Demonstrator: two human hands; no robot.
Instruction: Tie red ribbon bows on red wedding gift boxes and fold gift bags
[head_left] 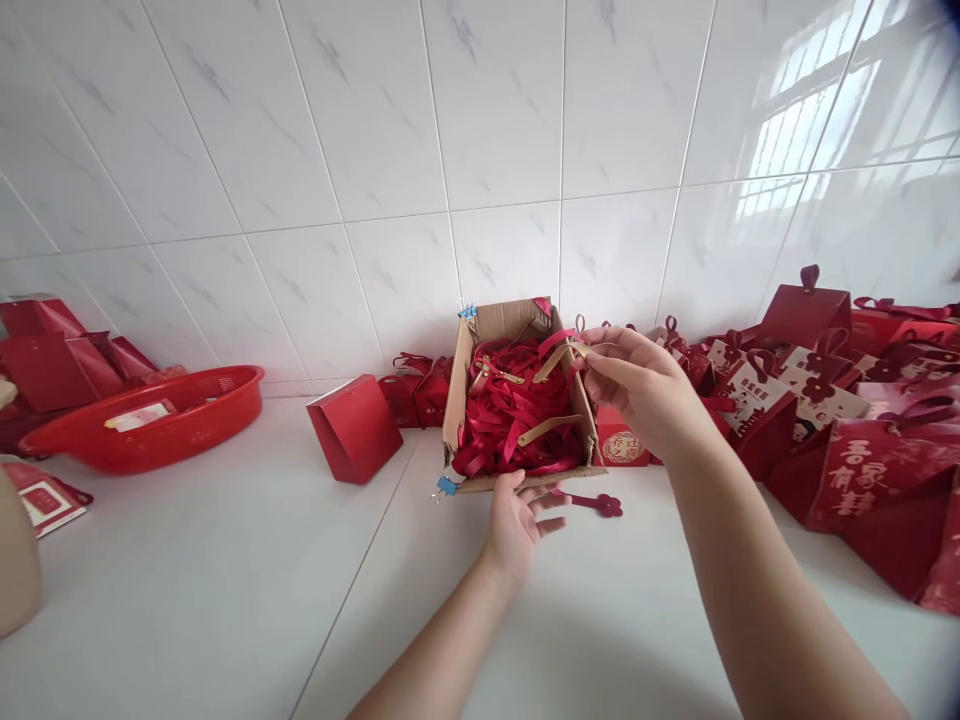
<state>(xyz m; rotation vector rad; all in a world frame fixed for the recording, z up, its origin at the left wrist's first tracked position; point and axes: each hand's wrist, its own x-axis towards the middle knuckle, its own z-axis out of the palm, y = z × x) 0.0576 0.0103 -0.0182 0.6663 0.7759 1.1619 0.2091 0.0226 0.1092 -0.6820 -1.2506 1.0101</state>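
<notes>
A cardboard box (455,405) stands against the tiled wall, full of tangled red ribbons (499,415) and several gold straps (551,430) with small eyelets. Over its right side, my right hand (637,385) pinches a gold ribbon strap (559,358) between thumb and fingertips. My left hand (514,525) is at the front edge of the box, palm up, with its fingers apart and nothing in them; whether the thumb touches the cardboard I cannot tell. Just right of those fingers, a dark red strap with a flower-shaped end (607,505) lies on the white tabletop (247,580).
A plain red gift box (354,430) stands left of the cardboard box. Farther left is a red plastic basin (157,430) beside stacked red boxes (56,365). Many red gift boxes with loop handles (840,470) crowd the right side. Blue binder clips (448,486) grip the cardboard corners.
</notes>
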